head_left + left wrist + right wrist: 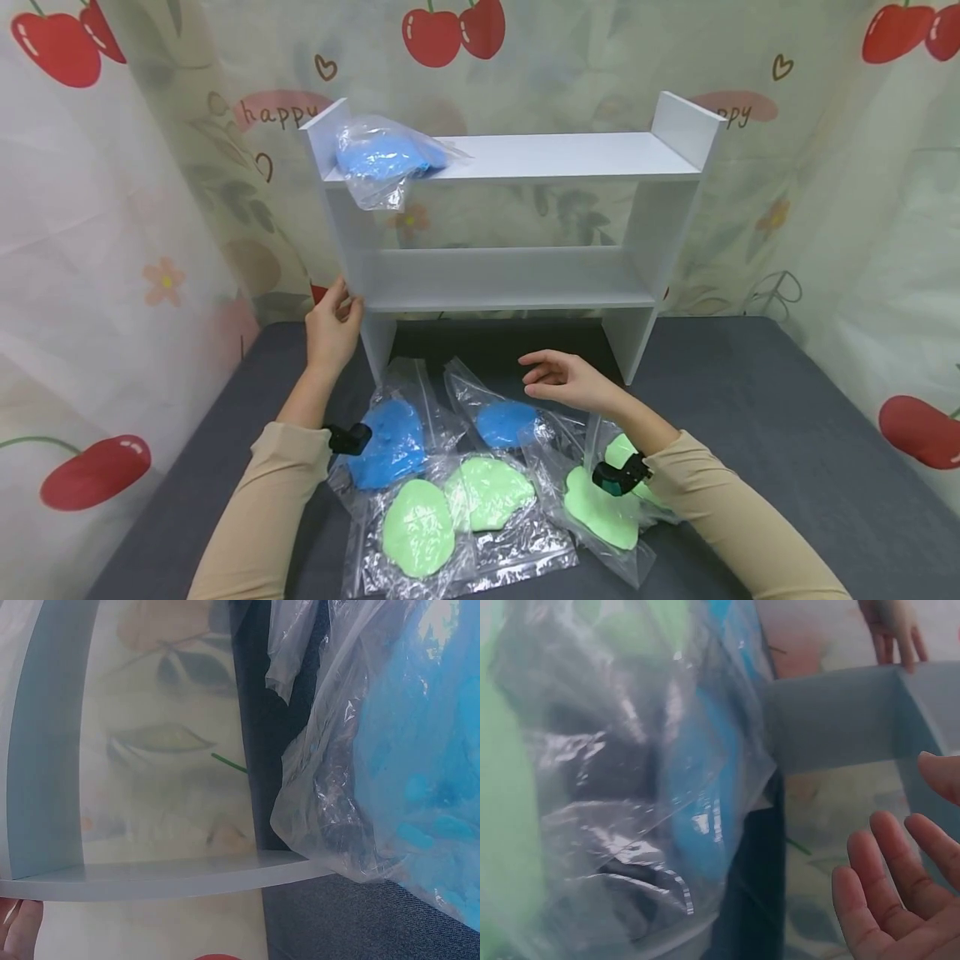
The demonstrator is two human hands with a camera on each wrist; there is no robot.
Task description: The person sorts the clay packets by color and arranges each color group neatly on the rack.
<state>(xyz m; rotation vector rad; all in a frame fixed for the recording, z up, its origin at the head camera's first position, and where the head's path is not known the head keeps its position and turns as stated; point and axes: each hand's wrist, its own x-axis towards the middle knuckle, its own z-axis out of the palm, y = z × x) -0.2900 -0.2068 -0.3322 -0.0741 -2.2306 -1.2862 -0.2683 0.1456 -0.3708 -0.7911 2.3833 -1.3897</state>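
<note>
White shelf (517,281) with the left hand (333,329) at its side, bags lying nearer

Standing on the far half of a dark table (757,408), the shelf has two boards between upright side panels. The left hand touches its left panel with the fingertips, fingers loose rather than wrapped round it; whether the thumb presses as well, I cannot tell. The right hand (568,379) hangs in the air in front of the shelf's lower right part, fingers slightly bent and a little apart, holding nothing.

One clear bag with a blue filling (386,157) lies on the left end of the top board, its plastic drooping over the near edge. On the table, two more blue bags, left (388,446) and middle (504,423), lie close to the shelf. Green bags lie nearer, at left (418,529), middle (491,492) and right (600,510), overlapping one another. Behind hangs a cherry-print cloth (570,75)
</note>
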